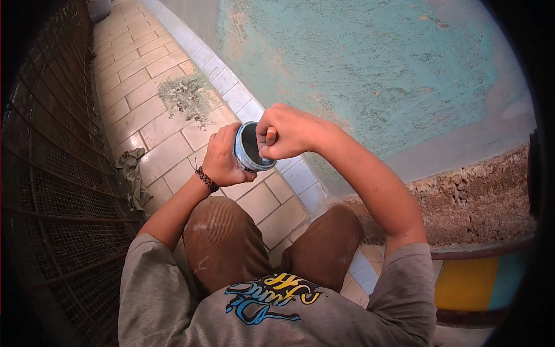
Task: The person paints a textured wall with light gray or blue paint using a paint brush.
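Observation:
A small round tub [247, 157] with a pale blue rim and a dark inside is tilted in front of my knees. My left hand [221, 157] is wrapped round its left side and underside, with a dark braided band on the wrist. At the tub's mouth, my right hand [289, 130] is closed in a fist round a tool whose orange handle end [271, 136] pokes out between the fingers. The tool's working end is hidden by my hand and the tub, so its kind does not show.
A wall with a rough turquoise patch [370, 69] rises at the right, above bare crumbly masonry [471, 191]. Scraped flakes [186, 95] lie on the beige tiled floor [165, 130]. A crumpled greenish cloth [136, 180] rests beside the dark mesh grille [63, 168] at the left.

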`<action>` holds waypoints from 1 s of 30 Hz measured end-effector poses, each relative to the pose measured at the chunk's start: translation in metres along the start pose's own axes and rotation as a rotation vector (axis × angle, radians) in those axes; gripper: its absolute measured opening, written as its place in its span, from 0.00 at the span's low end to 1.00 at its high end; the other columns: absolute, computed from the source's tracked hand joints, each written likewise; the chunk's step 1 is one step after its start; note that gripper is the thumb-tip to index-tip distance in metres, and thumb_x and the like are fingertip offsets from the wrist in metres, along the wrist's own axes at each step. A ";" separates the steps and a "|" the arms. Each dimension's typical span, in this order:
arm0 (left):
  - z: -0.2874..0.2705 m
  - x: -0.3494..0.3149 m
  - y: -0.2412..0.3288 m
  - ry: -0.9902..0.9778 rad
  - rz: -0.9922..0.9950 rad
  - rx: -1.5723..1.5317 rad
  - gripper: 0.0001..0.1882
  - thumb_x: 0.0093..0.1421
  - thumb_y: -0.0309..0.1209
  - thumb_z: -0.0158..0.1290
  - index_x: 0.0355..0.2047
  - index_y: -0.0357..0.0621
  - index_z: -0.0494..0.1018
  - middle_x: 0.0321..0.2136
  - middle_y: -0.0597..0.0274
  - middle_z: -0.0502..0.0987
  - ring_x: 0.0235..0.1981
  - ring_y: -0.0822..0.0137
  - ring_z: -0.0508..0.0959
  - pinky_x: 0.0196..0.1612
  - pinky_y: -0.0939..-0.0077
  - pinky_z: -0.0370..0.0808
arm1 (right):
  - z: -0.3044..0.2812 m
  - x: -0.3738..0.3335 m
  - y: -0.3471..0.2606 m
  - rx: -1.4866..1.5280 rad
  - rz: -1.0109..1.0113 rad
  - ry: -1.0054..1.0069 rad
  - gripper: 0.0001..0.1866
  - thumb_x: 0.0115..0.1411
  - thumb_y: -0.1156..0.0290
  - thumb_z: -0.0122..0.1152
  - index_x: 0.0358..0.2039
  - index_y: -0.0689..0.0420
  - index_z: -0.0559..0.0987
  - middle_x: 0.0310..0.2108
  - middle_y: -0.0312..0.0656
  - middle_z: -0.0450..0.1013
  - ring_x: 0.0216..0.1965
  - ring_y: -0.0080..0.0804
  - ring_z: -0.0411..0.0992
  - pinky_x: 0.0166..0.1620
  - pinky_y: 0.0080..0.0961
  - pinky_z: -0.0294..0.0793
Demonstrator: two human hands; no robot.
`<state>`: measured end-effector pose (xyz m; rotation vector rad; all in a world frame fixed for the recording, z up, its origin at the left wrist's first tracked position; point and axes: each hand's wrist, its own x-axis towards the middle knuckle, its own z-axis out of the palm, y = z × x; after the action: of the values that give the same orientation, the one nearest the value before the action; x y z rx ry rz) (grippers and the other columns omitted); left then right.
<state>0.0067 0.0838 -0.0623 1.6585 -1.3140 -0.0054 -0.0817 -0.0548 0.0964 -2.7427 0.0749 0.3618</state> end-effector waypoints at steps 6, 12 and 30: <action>-0.001 -0.002 -0.002 -0.006 0.012 0.005 0.49 0.24 0.36 0.67 0.52 0.39 0.62 0.44 0.53 0.71 0.46 0.52 0.72 0.49 0.61 0.67 | 0.001 0.010 -0.004 -0.036 0.027 -0.013 0.06 0.39 0.73 0.58 0.16 0.63 0.77 0.14 0.51 0.69 0.17 0.47 0.66 0.24 0.34 0.68; 0.000 -0.002 -0.002 0.017 0.009 -0.010 0.49 0.24 0.36 0.67 0.52 0.39 0.62 0.44 0.54 0.71 0.46 0.53 0.71 0.49 0.61 0.67 | -0.006 0.005 -0.001 -0.006 0.049 -0.027 0.07 0.40 0.72 0.59 0.15 0.64 0.75 0.13 0.50 0.68 0.17 0.45 0.66 0.23 0.33 0.65; 0.022 0.000 -0.028 0.123 -0.118 -0.314 0.51 0.26 0.32 0.73 0.53 0.36 0.61 0.44 0.51 0.73 0.47 0.57 0.75 0.51 0.66 0.72 | 0.084 -0.098 0.119 1.657 0.227 0.953 0.15 0.60 0.62 0.56 0.39 0.61 0.78 0.27 0.44 0.76 0.24 0.32 0.74 0.28 0.21 0.74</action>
<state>0.0153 0.0675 -0.0927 1.4412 -1.0611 -0.1692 -0.2082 -0.1344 0.0045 -1.0299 0.5974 -0.7000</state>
